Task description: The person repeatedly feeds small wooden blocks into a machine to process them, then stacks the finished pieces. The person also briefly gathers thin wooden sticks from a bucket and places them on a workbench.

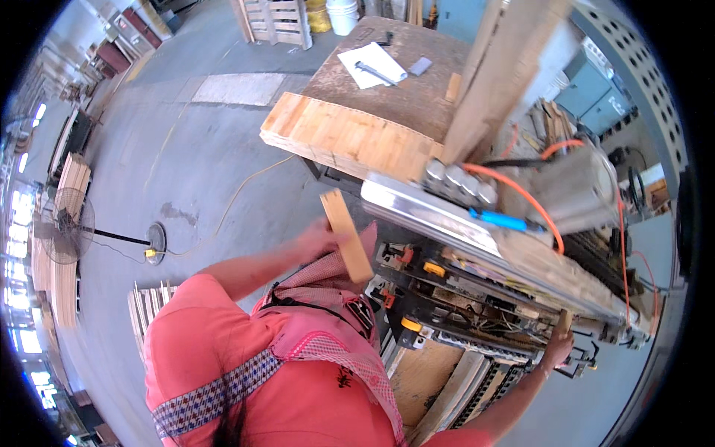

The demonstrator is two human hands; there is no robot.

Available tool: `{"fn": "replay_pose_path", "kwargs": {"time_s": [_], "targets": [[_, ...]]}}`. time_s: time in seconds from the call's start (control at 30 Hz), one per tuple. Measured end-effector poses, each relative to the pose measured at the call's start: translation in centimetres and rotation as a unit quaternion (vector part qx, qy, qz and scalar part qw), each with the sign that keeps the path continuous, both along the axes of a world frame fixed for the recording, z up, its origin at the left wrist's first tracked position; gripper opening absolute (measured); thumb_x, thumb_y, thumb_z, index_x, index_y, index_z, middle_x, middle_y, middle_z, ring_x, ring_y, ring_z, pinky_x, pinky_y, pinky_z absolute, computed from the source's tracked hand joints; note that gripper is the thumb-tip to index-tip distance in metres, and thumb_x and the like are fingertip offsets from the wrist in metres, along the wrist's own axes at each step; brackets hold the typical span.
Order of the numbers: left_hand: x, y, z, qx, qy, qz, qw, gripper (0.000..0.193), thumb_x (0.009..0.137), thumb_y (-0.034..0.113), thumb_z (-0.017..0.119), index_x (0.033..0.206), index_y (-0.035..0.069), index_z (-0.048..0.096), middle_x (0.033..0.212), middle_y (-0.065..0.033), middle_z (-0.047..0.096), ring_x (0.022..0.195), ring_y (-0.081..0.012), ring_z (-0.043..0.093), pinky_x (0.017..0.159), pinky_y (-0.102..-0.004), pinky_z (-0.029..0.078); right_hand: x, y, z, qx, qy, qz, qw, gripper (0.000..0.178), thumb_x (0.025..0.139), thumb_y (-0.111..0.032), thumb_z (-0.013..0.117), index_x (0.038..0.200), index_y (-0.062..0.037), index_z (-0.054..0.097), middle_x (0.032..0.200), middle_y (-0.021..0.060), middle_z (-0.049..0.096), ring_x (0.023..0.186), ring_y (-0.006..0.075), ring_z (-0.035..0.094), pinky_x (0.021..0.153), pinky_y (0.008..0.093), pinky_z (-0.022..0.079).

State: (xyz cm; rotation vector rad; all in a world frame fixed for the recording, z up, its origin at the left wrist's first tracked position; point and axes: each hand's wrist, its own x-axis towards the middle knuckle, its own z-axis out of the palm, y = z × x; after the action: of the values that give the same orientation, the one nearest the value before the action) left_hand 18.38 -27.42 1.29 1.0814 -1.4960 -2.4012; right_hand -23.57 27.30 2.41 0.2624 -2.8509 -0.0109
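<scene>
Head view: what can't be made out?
All in the head view:
Left hand: fingers partly hidden by the wooden block, and blurred.
Right hand: too small to tell how its fingers meet the small wood piece.
Tall boards: blurred, upper ends cut off by the top edge.
White paper: any marks too small.

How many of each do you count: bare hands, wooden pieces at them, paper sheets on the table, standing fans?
Bare hands: 2 (left hand, right hand)
Wooden pieces: 2 (left-hand piece, right-hand piece)
Paper sheets: 1
Standing fans: 1
Total: 6
</scene>
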Motion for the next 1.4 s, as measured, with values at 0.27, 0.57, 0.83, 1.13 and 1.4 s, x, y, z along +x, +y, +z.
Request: {"fn": "replay_pose_path", "kwargs": {"time_s": [0.27, 0.57, 0.83, 1.13, 1.4], "targets": [[10.7, -34.5, -8.0, -0.331, -0.181, 0.331, 0.865, 0.028, 0.087, 0.025, 0.054, 0.100, 0.002, 0.063, 0.083, -0.0025, 0.063, 0.073, -0.0095, 0.055, 0.065, -0.0276, 0.045, 13.9, -4.0, -0.4, -0.072, -0.023, -0.190, 0.979, 0.046, 0.078, -0.037, 0.064, 0.102, 0.0016, 0.062, 0.101, 0.0190, 0.063, 0.091, 0.0345, 0.060, 0.077, 0.0403, 0.047], [8.0, -53.4, -19.7, -0.276, -0.214, 0.260, 0.900, 0.033, 0.083, 0.028, 0.055, 0.107, 0.007, 0.063, 0.091, -0.0064, 0.066, 0.083, -0.0125, 0.060, 0.073, -0.0287, 0.047, 32.7, -11.7, -0.7, 0.099, -0.251, -0.139, 0.953, 0.024, 0.074, -0.023, 0.065, 0.082, -0.0006, 0.065, 0.079, 0.0160, 0.065, 0.070, 0.0320, 0.062, 0.064, 0.0418, 0.048], [5.6, -56.7, -26.7, -0.286, -0.260, 0.186, 0.903, 0.034, 0.083, 0.028, 0.054, 0.109, 0.010, 0.063, 0.101, -0.0104, 0.065, 0.094, -0.0185, 0.061, 0.081, -0.0324, 0.046, 44.3, -14.4, 0.0, -0.056, -0.268, -0.177, 0.945, 0.019, 0.064, -0.014, 0.069, 0.066, 0.0006, 0.057, 0.063, 0.0145, 0.058, 0.060, 0.0298, 0.055, 0.058, 0.0398, 0.043], [4.8, -62.5, -35.2, -0.067, -0.036, -0.128, 0.989, 0.045, 0.091, 0.031, 0.044, 0.123, -0.002, 0.046, 0.114, -0.0161, 0.055, 0.097, -0.0271, 0.058, 0.082, -0.0389, 0.051, 53.7, -17.9, 1.5, 0.054, -0.334, -0.313, 0.887, 0.028, 0.074, -0.032, 0.060, 0.087, -0.0073, 0.064, 0.084, 0.0167, 0.063, 0.082, 0.0339, 0.061, 0.070, 0.0447, 0.049], [6.0, -54.0, -22.0, -0.168, -0.199, -0.029, 0.965, 0.053, 0.089, 0.040, 0.046, 0.126, 0.003, 0.037, 0.119, -0.0157, 0.047, 0.100, -0.0277, 0.052, 0.084, -0.0411, 0.047, 67.2, -24.9, 0.9, -0.139, -0.270, -0.449, 0.840, 0.032, 0.072, -0.033, 0.065, 0.096, -0.0110, 0.064, 0.089, 0.0103, 0.066, 0.086, 0.0284, 0.062, 0.077, 0.0394, 0.049]]}}
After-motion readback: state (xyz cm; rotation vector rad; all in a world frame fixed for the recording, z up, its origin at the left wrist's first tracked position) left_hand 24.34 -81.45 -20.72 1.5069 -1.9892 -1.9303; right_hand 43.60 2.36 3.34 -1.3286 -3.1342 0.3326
